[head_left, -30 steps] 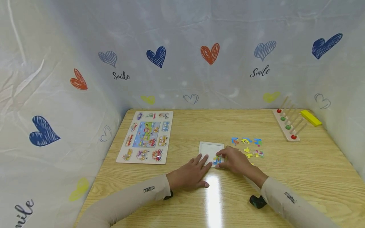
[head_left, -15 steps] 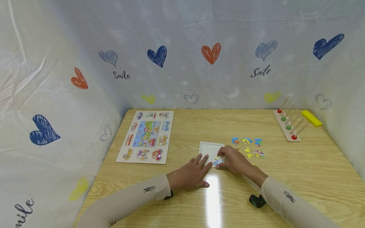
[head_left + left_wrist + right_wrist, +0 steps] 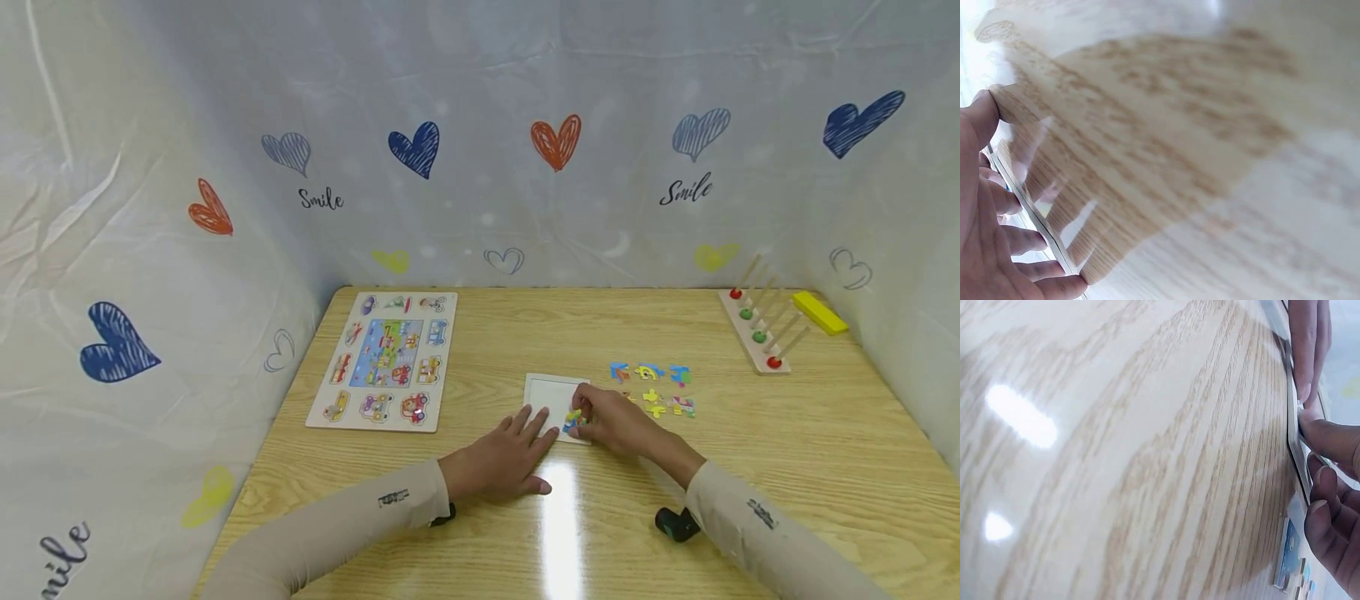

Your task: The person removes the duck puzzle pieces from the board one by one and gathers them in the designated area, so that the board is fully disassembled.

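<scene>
A small white puzzle tray [image 3: 550, 394] lies in the middle of the table. My left hand [image 3: 495, 460] rests with spread, straight fingers on its near left part; the left wrist view shows these fingers [image 3: 1025, 240] along the tray's edge. My right hand [image 3: 615, 423] pinches a blue and yellow jigsaw piece [image 3: 572, 421] over the tray's near right corner. Fingers hide part of the piece, so I cannot tell whether it lies flat. In the right wrist view the right thumb [image 3: 1329, 439] is close to the left fingertips at the tray's edge.
Several loose jigsaw pieces [image 3: 649, 372] lie right of the tray. A vehicle picture board [image 3: 442, 367] lies at left. At the back right stand a peg board [image 3: 750, 337] with red and green beads and a yellow block [image 3: 819, 312]. A printed curtain [image 3: 480, 167] surrounds the table.
The piece under my right fingers has tilted and shifted slightly. My right thumb has moved inward from the tray's edge onto the piece. My left hand stays still.
</scene>
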Demonstrator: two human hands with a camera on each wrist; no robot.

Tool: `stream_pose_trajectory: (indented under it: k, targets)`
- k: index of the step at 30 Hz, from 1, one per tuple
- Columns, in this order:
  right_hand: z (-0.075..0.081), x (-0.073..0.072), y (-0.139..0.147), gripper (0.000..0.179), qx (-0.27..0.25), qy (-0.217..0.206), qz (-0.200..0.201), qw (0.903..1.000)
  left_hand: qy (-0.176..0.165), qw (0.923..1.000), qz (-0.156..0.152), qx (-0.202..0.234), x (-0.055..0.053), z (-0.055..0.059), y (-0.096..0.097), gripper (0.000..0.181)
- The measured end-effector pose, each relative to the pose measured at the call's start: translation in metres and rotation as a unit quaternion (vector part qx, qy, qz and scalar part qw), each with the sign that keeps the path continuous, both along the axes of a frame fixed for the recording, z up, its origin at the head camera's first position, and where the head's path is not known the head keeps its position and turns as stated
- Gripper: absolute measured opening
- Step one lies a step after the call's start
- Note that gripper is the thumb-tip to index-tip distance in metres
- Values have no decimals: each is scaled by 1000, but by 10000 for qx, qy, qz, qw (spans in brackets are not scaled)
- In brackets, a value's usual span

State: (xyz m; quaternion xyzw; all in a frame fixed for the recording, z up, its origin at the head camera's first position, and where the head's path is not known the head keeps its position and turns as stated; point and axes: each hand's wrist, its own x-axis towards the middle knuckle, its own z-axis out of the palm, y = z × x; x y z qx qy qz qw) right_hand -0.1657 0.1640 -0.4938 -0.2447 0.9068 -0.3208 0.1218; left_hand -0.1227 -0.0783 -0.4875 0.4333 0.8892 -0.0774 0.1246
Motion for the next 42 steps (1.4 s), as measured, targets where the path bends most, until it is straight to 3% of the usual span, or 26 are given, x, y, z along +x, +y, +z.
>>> stream_pose_trajectory:
  k: [14, 27, 42]
  targets:
    - [13, -5, 19, 19, -344, 247, 75, 9991, -7, 10000, -10, 15, 1, 0, 0, 80]
    - [29, 0, 63, 31, -513, 35, -254, 9984, 106, 9998, -104, 90, 1, -1, 0, 80]
    - [24, 10, 105, 20, -457, 292, -725, 9959, 228, 9996, -183, 32, 1, -1, 0, 79]
